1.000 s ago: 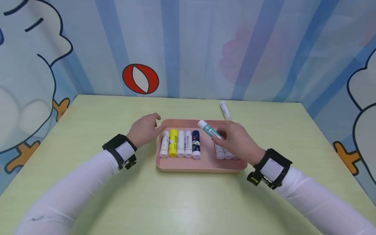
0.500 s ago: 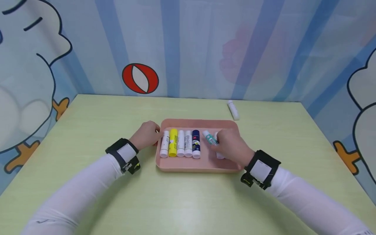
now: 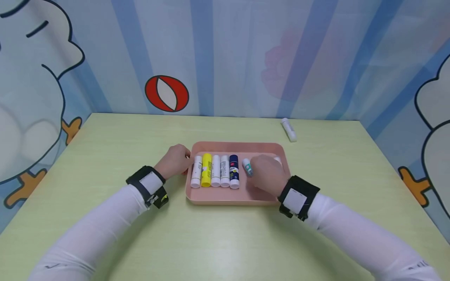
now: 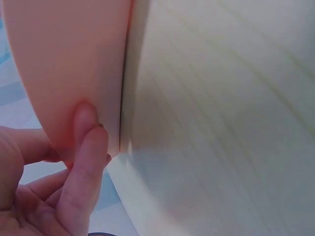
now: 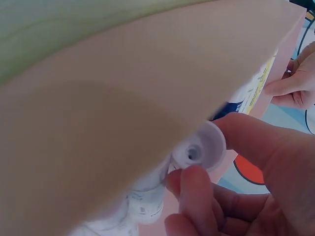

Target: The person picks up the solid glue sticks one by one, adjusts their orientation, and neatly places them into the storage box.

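Observation:
My right hand (image 3: 268,173) pinches a white glue stick with a teal label (image 3: 247,167) low over the tray, just right of the navy glue stick (image 3: 234,171). Its hollow round end (image 5: 199,147) faces the right wrist camera. The pink tray (image 3: 225,198) holds a row of glue sticks on its left: white, yellow (image 3: 206,170), several more white ones, then navy. Under my right hand lie other white glue sticks (image 5: 146,204), mostly hidden. My left hand (image 3: 174,159) grips the tray's left rim, its fingertips (image 4: 86,118) against the outer wall.
A loose white glue stick (image 3: 289,130) lies on the pale green table (image 3: 225,242) behind the tray's right end. A printed curtain (image 3: 239,58) stands along the table's far edge.
My right hand has lowered the teal-labelled glue stick into the tray and swung it nearer to lengthwise. My left hand has taken hold of the rim. The loose glue stick has shifted right.

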Motion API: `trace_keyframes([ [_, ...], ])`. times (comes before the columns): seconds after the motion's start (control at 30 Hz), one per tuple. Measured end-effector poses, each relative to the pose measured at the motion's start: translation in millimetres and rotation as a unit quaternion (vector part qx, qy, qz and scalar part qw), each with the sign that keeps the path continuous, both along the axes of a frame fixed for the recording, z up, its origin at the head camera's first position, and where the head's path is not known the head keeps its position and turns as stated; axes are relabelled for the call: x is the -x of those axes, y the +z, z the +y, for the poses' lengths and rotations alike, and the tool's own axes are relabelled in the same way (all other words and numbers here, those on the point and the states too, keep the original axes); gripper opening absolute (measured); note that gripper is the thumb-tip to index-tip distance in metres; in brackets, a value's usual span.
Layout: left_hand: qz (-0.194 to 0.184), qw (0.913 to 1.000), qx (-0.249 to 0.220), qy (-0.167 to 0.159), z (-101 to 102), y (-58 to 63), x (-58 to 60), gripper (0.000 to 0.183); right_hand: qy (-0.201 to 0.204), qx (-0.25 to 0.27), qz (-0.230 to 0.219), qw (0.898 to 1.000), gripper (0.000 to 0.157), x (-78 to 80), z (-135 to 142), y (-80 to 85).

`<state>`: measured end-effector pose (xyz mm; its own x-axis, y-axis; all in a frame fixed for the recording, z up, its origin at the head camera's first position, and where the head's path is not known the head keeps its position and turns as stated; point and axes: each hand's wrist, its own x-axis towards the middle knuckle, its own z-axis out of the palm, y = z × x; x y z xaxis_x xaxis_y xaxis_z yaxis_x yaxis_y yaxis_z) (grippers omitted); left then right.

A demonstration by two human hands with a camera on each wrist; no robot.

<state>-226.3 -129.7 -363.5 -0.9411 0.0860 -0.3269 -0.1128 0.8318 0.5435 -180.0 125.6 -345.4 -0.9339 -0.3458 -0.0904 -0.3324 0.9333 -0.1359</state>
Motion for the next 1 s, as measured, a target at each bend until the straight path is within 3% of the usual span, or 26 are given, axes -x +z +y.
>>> trace_keyframes([
  [0.13, 0.0, 1.0, -0.001, 0.001, 0, 1.1, -1.4, 0.024, 0.012, -0.018, 0.008, 1.0, 0.01, 1.4, -5, -1.9],
  [0.37, -0.004, 1.0, -0.008, 0.003, 1, 2.3, -1.8, 0.025, -0.004, -0.02, -0.039, 0.999, 0.015, 6.7, -8, -8.3],
  [0.57, -0.007, 0.9999, -0.012, 0.008, 0, 3.7, -2.7, 0.025, -0.003, -0.019, -0.037, 0.999, 0.014, 8.6, -7, -8.2],
  [0.7, -0.009, 0.9999, -0.009, 0.009, 0, 3.8, -2.8, 0.026, -0.004, -0.013, -0.033, 0.999, 0.023, 7.8, -3, -4.8],
  [0.83, -0.011, 0.9999, -0.007, 0.009, 0, 2.8, -2.3, 0.025, -0.016, 0.03, -0.013, 0.999, 0.038, 12.4, 10, 2.0],
  [1.0, -0.01, 0.9999, -0.01, 0.008, 0, 1.9, -1.5, 0.024, -0.063, 0.105, 0.025, 0.992, 0.037, 27.2, 39, 14.9],
])
